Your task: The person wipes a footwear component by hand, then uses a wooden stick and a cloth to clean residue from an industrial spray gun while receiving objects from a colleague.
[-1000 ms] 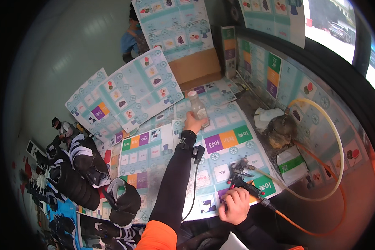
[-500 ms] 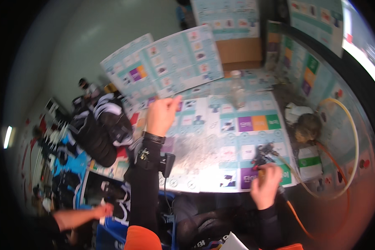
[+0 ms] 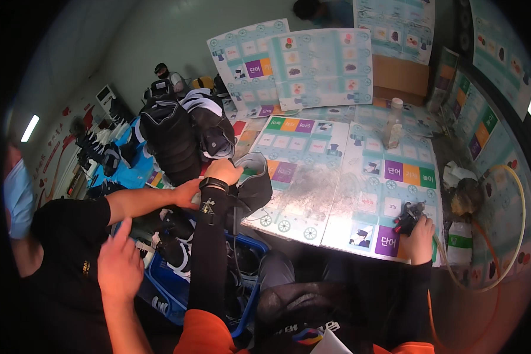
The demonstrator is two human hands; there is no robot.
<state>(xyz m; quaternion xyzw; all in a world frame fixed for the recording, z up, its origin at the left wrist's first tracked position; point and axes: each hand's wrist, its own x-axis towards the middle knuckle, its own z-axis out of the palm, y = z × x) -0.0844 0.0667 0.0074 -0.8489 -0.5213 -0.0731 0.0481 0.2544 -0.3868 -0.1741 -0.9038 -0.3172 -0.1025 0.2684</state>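
Observation:
My left hand (image 3: pixel 225 172), a dark band on its wrist, grips the collar of a black and grey shoe upper (image 3: pixel 256 187) at the table's left edge. Its collar opening faces up. On the table's right side, my right hand (image 3: pixel 419 241) is closed around a small dark spray gun (image 3: pixel 409 216) with a hose attached. A co-worker's hand (image 3: pixel 187 193) reaches in just left of my left hand; whether it touches the shoe upper is hidden. The co-worker's other hand (image 3: pixel 121 259) is raised with one finger extended.
Stacked black shoe uppers (image 3: pixel 170 141) stand behind my left hand. A clear bottle (image 3: pixel 393 125) stands on the board-covered table (image 3: pixel 312 200). Beyond it lean printed panels (image 3: pixel 321 71). A pale hose (image 3: pixel 522 206) loops at right; a blue crate (image 3: pixel 174 295) of shoes sits below left.
My left hand, raised over the table and holding no shoe, is now on the shoe upper's collar. The view has swung left. The co-worker has come closer. My right hand keeps the spray gun.

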